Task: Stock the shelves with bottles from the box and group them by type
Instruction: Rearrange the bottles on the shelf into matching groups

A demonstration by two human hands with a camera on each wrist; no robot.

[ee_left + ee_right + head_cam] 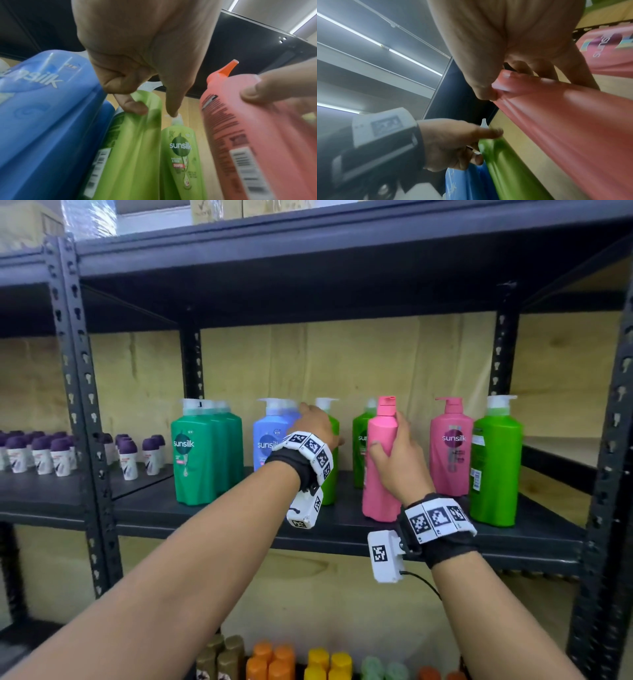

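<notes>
My right hand (394,453) grips a pink flip-cap bottle (378,484) around its upper body, thumb on the near side. The bottle is upright with its base low over the front of the dark shelf (239,518). My left hand (317,424) holds the shoulder of a light green pump bottle (330,487) standing beside the blue bottles (270,440). In the left wrist view my thumb and fingers (132,106) curl onto that green bottle (130,148), with the pink bottle (248,135) at the right. The right wrist view shows my fingertips (486,93) on the pink bottle (565,128).
The same shelf holds dark green bottles (202,453), a second light green bottle (359,446) at the back, a pink pump bottle (450,446) and a light green one (495,463). Small purple-capped bottles (51,453) fill the left bay. Orange and yellow caps (274,659) show below.
</notes>
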